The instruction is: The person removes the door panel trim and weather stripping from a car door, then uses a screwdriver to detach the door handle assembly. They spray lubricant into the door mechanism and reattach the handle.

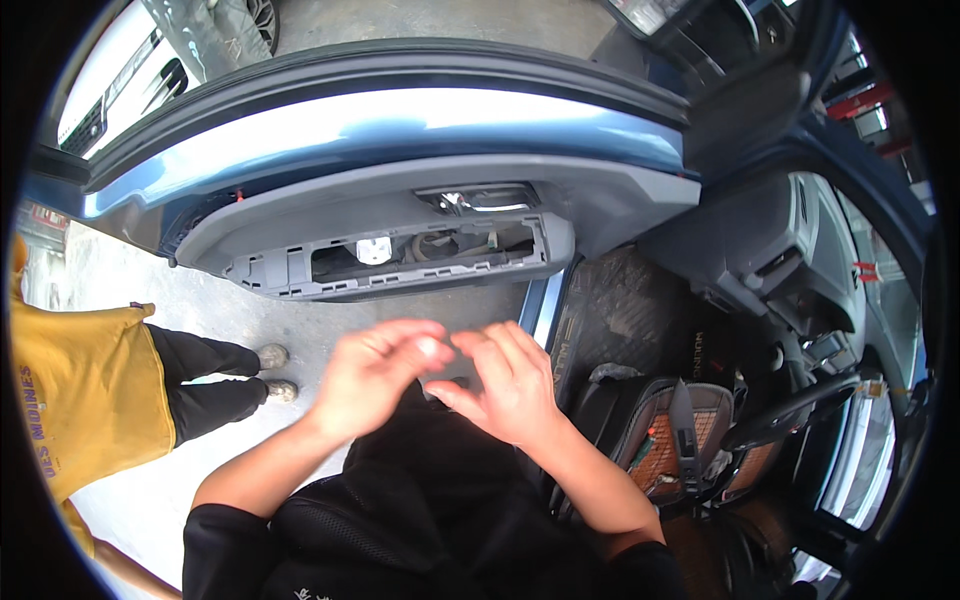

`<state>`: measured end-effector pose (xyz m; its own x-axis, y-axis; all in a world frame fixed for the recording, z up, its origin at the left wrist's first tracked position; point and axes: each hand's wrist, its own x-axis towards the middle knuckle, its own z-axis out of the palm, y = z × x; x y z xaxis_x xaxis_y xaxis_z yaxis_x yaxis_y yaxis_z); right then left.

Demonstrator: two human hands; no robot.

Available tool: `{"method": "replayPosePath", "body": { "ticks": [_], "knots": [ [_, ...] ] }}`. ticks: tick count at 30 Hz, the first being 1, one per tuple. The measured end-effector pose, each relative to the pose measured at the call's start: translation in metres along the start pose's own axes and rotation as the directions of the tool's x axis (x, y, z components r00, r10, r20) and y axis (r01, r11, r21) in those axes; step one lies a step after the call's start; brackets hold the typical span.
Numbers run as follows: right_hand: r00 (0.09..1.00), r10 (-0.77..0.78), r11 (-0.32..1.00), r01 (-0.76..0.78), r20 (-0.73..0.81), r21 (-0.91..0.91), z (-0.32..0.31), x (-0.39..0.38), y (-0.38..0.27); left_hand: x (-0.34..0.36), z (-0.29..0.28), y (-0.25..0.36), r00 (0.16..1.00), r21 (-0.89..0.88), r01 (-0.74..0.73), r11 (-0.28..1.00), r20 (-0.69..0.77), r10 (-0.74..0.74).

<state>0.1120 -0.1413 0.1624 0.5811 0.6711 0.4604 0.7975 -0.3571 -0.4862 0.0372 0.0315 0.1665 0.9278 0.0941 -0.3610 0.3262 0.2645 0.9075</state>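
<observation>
In front of my body, my left hand [378, 368] and my right hand [508, 384] are raised close together, facing each other. The left one is a little blurred, its fingers loosely bent and pointing right. On the right one the fingers curve over and the thumb stands apart below them. I see nothing held in either hand. Just beyond them is a grey car door panel [380, 192] on a blue door [400, 125]. A long opening in its armrest bares wiring and a white part [374, 250]; the chrome inner handle [488, 202] sits above.
To the left a person in a yellow shirt [95, 390] and dark trousers stands on the pale floor [310, 330]. The car interior lies at right, with a seat [655, 440], a steering wheel [790, 415] and a dashboard [770, 240]. A white vehicle [125, 80] is at far left.
</observation>
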Motion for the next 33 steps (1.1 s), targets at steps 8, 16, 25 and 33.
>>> {"method": "replayPosePath", "body": {
  "ticks": [8,16,25,33],
  "knots": [
    [0.997,-0.08,0.993,0.081,0.011,-0.092,0.062,0.124,-0.026,0.037,-0.09,0.068,0.524,0.964,-0.23,0.13,0.01,0.852],
    [0.995,-0.041,0.967,0.063,0.094,-0.248,0.062,0.145,-0.032,0.051,-0.093,0.089,0.618,0.94,-0.258,0.225,-0.018,0.786],
    [0.965,-0.027,0.996,0.003,0.262,0.095,0.051,0.159,-0.025,0.045,-0.086,0.106,0.712,0.936,-0.169,0.308,-0.1,0.695],
    [0.95,-0.099,0.931,-0.016,0.297,0.364,0.04,0.156,-0.005,0.053,-0.072,0.092,0.719,0.841,-0.167,0.514,-0.253,0.647]
  ]
}}
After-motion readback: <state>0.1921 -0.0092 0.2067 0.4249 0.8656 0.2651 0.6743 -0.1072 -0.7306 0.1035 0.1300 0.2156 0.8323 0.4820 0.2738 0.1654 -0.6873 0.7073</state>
